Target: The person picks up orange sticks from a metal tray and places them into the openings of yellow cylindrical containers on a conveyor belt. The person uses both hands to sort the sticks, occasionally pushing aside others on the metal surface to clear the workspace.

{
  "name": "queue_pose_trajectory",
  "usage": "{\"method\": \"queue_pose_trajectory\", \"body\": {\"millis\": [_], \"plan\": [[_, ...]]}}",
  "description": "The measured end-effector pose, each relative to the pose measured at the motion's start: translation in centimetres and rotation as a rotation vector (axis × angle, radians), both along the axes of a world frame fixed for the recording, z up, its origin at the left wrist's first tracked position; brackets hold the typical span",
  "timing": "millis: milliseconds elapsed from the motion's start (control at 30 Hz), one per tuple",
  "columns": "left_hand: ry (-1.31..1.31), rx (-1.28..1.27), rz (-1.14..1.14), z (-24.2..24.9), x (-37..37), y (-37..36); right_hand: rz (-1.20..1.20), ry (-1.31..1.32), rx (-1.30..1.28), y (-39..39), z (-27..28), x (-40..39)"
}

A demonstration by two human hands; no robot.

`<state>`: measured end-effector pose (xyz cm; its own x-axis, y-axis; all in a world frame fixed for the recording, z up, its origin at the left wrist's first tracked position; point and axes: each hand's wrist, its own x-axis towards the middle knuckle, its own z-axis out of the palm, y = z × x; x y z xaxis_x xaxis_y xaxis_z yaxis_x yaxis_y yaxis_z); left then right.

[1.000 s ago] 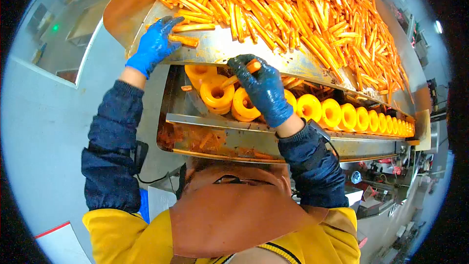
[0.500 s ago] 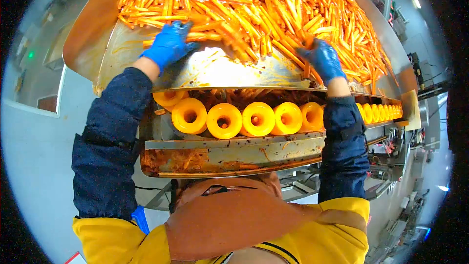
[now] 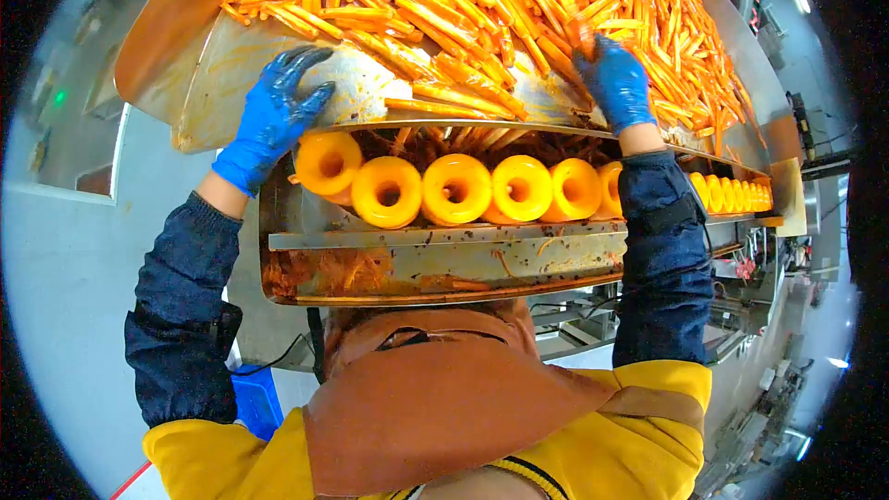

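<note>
A heap of glossy orange-red food sticks [image 3: 444,14] lies on a metal tray [image 3: 208,65]. My left hand [image 3: 278,111], in a blue glove, is over the tray's near left edge, fingers spread and nothing in them. A few sticks [image 3: 454,102] lie loose on bare metal to its right. My right hand [image 3: 616,83], also gloved in blue, is at the near right side of the heap. Its fingers are curled, with a blurred orange stick [image 3: 582,34] at their tips; the grip is partly hidden.
Below the tray's edge runs a row of yellow ring-shaped funnels [image 3: 457,189], some with orange bits in their holes. Nearer me is a stained metal ledge [image 3: 444,268]. A blue bin [image 3: 257,403] stands low at the left. Machinery extends along the right.
My left hand has moved left and down, away from the sticks, and its fingers have opened. My right hand has moved slightly up into the heap. Several sticks have slid nearer the tray's edge.
</note>
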<state>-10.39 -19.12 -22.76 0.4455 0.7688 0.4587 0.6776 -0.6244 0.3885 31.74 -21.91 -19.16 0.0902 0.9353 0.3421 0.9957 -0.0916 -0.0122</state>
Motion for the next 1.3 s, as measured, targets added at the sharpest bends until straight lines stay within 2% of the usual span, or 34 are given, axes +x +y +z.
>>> {"method": "queue_pose_trajectory", "body": {"millis": [33, 67, 167, 233, 300, 367, 433, 467, 500, 567, 600, 700, 767, 833, 900, 967, 1033, 1133, 1167, 1233, 1267, 1300], "plan": [[0.000, 0.001, 0.004, -0.8, -0.8, -0.1, -0.069, 0.095, 0.165, 0.0, 0.1, 0.4], [0.070, 0.023, 0.028, -1.6, -1.3, -0.1, -0.131, 0.172, 0.174, -0.8, 1.6, 0.0], [0.177, 0.162, 0.075, -2.9, -1.8, -0.2, 0.020, 0.936, 0.423, -3.9, 2.7, -2.4], [0.142, 0.063, 0.146, -2.7, -1.0, -0.5, 0.322, 1.259, 0.501, -7.3, 2.3, -7.6], [0.150, 0.068, 0.155, -2.3, -0.8, -0.9, 0.277, 1.336, 0.419, -7.8, -1.4, -11.9], [0.164, 0.076, 0.164, -2.1, -0.8, -1.0, 0.267, 1.205, 0.134, -9.7, -3.1, -16.0], [0.200, 0.087, 0.170, -2.6, -1.1, -0.6, 0.451, 0.920, 0.247, -9.7, -5.0, -17.5], [0.202, 0.090, 0.177, -2.9, -1.2, -0.3, 0.404, 1.035, 0.253, -9.8, -5.3, -18.0], [0.214, 0.104, 0.164, -3.2, -1.3, 0.1, 0.412, 1.035, 0.252, -10.0, -5.2, -18.1], [0.223, 0.116, 0.153, -3.3, -1.3, 0.2, 0.321, 1.485, 0.168, -10.4, -3.9, -18.4], [0.217, 0.088, 0.162, -3.3, -1.3, 0.2, 0.267, 1.559, 0.040, -10.3, -3.9, -18.8], [0.211, 0.053, 0.188, -3.1, -1.0, 0.1, 0.328, 1.602, -0.040, -10.2, -4.6, -22.0], [0.212, 0.042, 0.206, -3.4, -1.1, 0.2, 0.356, 1.418, -0.141, -9.7, -6.3, -22.3], [0.187, 0.048, 0.199, -3.9, -1.4, 0.7, 0.363, 1.521, -0.118, -9.6, -8.6, -21.5], [0.186, 0.037, 0.211, -3.2, -1.2, 0.2, 0.210, 1.387, -0.177, -9.9, -8.0, -19.7], [0.188, 0.020, 0.217, -3.1, -1.0, -0.2, 0.166, 1.391, -0.045, -10.7, -5.8, -19.4], [0.178, 0.037, 0.208, -3.1, -0.9, -0.1, 0.315, 1.410, 0.260, -10.0, -5.1, -20.4], [0.208, 0.035, 0.210, -3.6, -1.1, 0.5, 0.422, 1.448, 0.261, -8.8, -4.2, -23.6], [0.209, 0.036, 0.210, -3.9, -1.2, 0.8, 0.436, 1.630, 0.124, -9.0, -4.2, -24.9], [0.230, 0.069, 0.167, -4.2, -1.5, 1.3, 0.552, 1.223, 0.174, -7.3, -7.2, -26.2], [0.229, 0.072, 0.167, -3.7, -1.3, 1.0, 0.531, 1.115, 0.068, -7.0, -7.6, -26.5], [0.209, 0.028, 0.187, -3.3, -1.2, 0.4, 0.533, 1.113, 0.071, -7.1, -7.9, -26.1]]}}
